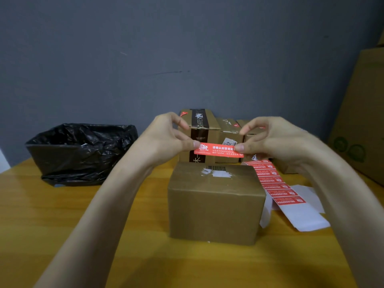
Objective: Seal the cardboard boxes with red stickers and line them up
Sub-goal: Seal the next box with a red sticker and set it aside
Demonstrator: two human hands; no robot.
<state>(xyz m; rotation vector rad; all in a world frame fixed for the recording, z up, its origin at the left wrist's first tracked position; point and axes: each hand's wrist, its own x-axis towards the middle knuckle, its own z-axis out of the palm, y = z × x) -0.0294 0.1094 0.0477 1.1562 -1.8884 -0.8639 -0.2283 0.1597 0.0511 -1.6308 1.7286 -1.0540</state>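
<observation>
Above a closed cardboard box (216, 202) on a yellow wooden table (104, 225), a red sticker (218, 150) is hanging stretched between two hands. The left hand (166, 138) is pinching its left end between thumb and finger, and the right hand (270, 140) is pinching its right end the same way. The sticker is floating clear of the box top, not yet touching it. Thin and limp, and presumably tacky underneath, it is likely to curl or cling to skin, so gripping only the very ends and keeping it taut looks safest. Just right of the box, a strip of stickers (274, 183) is trailing over white backing paper. Behind, other boxes (199, 129) with red showing on their tops are standing in a row by the grey wall. A black-lined bin (81, 150) is sitting at left.
</observation>
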